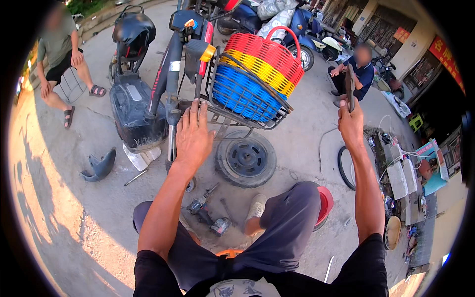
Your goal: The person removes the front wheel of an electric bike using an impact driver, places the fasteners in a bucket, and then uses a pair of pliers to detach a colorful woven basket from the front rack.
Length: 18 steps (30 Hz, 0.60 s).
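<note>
My left hand (193,138) lies with fingers extended on the front end of a partly dismantled black scooter (138,114), beside its exposed fork tube (172,138) and just below a metal carrier holding a red, yellow and blue woven basket (257,74). My right hand (350,123) is raised, closed round a dark, flat metal tool (351,84) held upright. A detached wheel (247,158) lies on the concrete between my arms. Below it, between my feet, lies a power tool (203,208).
One person (57,64) sits at left; another (356,79) squats at right, near parked scooters (292,34). A loose fender (99,163) lies at left. A red basin (324,208) is beside my knee; clutter and white blocks (398,175) line the right side.
</note>
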Available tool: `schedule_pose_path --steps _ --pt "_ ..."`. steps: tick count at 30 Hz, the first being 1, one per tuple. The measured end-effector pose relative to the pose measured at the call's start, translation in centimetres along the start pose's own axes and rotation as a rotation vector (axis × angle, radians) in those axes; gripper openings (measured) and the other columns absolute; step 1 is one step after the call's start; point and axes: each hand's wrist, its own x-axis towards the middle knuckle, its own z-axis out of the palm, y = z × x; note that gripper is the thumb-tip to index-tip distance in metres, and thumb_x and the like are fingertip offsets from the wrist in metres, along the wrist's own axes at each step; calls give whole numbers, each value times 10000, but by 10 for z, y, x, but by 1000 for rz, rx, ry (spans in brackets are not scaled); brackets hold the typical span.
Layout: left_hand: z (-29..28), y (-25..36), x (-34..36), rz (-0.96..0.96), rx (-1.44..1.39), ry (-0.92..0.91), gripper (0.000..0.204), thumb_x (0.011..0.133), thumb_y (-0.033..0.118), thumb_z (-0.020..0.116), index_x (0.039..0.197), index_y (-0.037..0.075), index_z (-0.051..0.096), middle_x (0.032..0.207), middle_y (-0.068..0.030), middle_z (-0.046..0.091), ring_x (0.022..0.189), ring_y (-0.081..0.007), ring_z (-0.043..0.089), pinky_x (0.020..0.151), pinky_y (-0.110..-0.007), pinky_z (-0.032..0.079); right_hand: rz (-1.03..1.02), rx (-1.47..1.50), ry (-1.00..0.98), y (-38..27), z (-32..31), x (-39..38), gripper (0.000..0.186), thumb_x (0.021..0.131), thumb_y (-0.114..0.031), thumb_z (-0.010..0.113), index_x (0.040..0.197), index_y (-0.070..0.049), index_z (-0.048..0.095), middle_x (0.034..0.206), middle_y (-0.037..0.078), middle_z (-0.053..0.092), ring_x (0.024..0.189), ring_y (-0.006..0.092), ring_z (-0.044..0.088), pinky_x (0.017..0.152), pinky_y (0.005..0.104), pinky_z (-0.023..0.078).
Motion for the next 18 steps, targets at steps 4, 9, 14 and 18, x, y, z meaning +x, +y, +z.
schedule_pose_path --steps 4,9,14,18 --pt "0 3 -1 25 -17 75 773 817 164 729 1457 1 326 1494 -224 341 1357 -416 350 1133 -501 291 584 934 -311 37 57 -9 384 1061 -314 409 1303 -28 496 1242 150 627 1080 288 640 876 430 526" --pt "-8 19 -8 136 -22 150 752 804 153 732 1442 29 353 1489 -218 344 1381 -412 326 1139 -547 268 714 1136 -340 67 146 13 355 1068 -320 383 1255 -48 515 1251 119 615 1156 303 584 972 502 463" --pt "-30 17 -17 305 -56 152 758 772 144 757 1424 49 381 1476 -189 376 1373 -390 354 1145 -552 271 783 1407 -371 45 166 16 262 1047 -250 451 1181 -49 552 1119 111 651 1048 264 615 917 500 494" --pt "-44 25 -27 366 -118 173 719 785 184 752 1406 60 410 1470 -191 398 1361 -391 379 1135 -558 277 699 1326 -243 47 161 -9 124 1012 -154 520 1075 -65 581 1084 98 665 1016 216 628 863 434 541"
